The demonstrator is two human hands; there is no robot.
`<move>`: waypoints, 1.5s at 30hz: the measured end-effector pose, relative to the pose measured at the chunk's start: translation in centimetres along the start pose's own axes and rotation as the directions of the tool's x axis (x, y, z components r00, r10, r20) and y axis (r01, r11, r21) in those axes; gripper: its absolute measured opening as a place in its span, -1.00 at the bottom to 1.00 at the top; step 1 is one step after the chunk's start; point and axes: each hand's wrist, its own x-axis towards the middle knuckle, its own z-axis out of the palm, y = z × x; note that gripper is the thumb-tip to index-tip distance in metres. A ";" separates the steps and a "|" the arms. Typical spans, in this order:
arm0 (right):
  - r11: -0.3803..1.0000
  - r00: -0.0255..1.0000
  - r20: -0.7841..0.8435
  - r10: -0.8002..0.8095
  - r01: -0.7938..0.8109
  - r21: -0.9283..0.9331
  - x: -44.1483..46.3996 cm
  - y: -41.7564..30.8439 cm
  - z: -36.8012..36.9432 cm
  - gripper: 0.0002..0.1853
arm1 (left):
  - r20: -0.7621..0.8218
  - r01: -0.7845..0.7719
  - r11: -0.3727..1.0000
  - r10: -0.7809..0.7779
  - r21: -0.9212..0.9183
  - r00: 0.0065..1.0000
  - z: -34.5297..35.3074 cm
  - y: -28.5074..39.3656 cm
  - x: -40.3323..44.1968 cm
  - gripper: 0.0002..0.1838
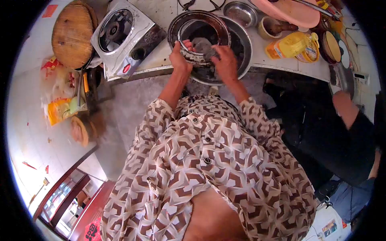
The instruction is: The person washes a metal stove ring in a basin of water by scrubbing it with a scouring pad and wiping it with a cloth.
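Note:
A round metal stove ring [219, 25] with a wide, browned rim is held tilted over a large metal basin [246, 66]. My left hand [179, 59] grips the ring at its near left side, with fingertips showing inside the opening. At the ring's near right side, my right hand [226, 62] is closed around a grey scouring pad [210, 53], pressed near the rim. The pad's exact edges are hard to make out. Dark, dirty water or residue shows in the basin, which sits at the counter's front edge.
Left on the counter [155, 69] are a gas stove [120, 60] and a round wooden board [72, 35]. To the right stand a metal bowl [240, 14], a mortar [268, 29], a pink basin [287, 12] and an oil bottle [287, 46]. A person in dark clothing [321, 132] stands close at right.

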 end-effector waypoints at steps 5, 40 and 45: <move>0.986 0.991 0.028 -0.128 0.130 -0.105 1.1 1.9 -1.0 -0.55 | 0.011 0.029 0.998 -0.028 -0.048 1.000 -0.4 -0.1 -0.2 -0.59; -0.056 0.722 0.476 0.503 -0.522 0.851 4.4 6.4 -4.7 -0.68 | 0.113 0.214 0.972 -0.225 0.101 0.968 -0.8 5.2 1.8 -0.50; 0.019 0.742 0.358 0.566 -0.446 0.895 3.5 7.3 -3.2 -0.59 | 0.187 -0.061 0.996 0.071 -0.060 0.980 -0.4 3.5 1.8 -0.52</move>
